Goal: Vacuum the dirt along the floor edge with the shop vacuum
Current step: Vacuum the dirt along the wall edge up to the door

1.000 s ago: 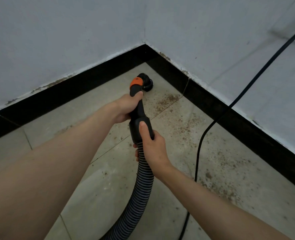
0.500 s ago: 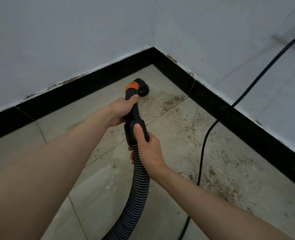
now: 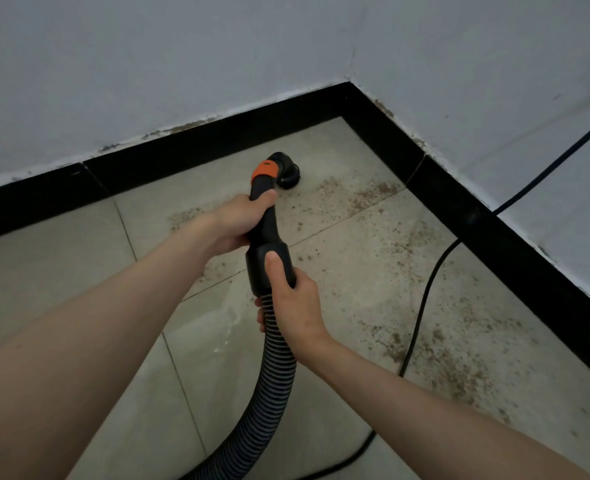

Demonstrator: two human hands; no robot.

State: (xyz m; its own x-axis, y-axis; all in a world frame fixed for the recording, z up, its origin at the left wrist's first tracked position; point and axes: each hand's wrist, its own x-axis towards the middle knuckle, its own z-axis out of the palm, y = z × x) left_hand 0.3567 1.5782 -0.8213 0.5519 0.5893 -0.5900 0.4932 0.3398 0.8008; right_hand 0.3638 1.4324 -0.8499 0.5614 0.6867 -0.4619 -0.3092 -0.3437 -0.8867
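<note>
A black vacuum wand with an orange collar (image 3: pixel 265 169) ends in a round nozzle (image 3: pixel 288 171) pressed to the tiled floor near the room corner. My left hand (image 3: pixel 241 221) grips the wand just below the collar. My right hand (image 3: pixel 291 299) holds the black cuff (image 3: pixel 255 268) where the ribbed hose (image 3: pixel 269 386) joins, thumb lying along the cuff. Brown dirt (image 3: pixel 366 195) is scattered right of the nozzle, and more dirt (image 3: pixel 438 341) runs along the right-hand skirting. A smaller patch of dirt (image 3: pixel 182 216) lies left of my left forearm.
Black skirting (image 3: pixel 494 244) lines both white walls and meets at the corner (image 3: pixel 349 95). A black power cable (image 3: pixel 421 306) comes down the right wall, crosses the skirting and trails over the floor toward the bottom edge. The hose leaves the view at the bottom.
The nozzle has slid back from the corner and to the left along the floor. Both hands keep the same hold. My view has shifted left.
</note>
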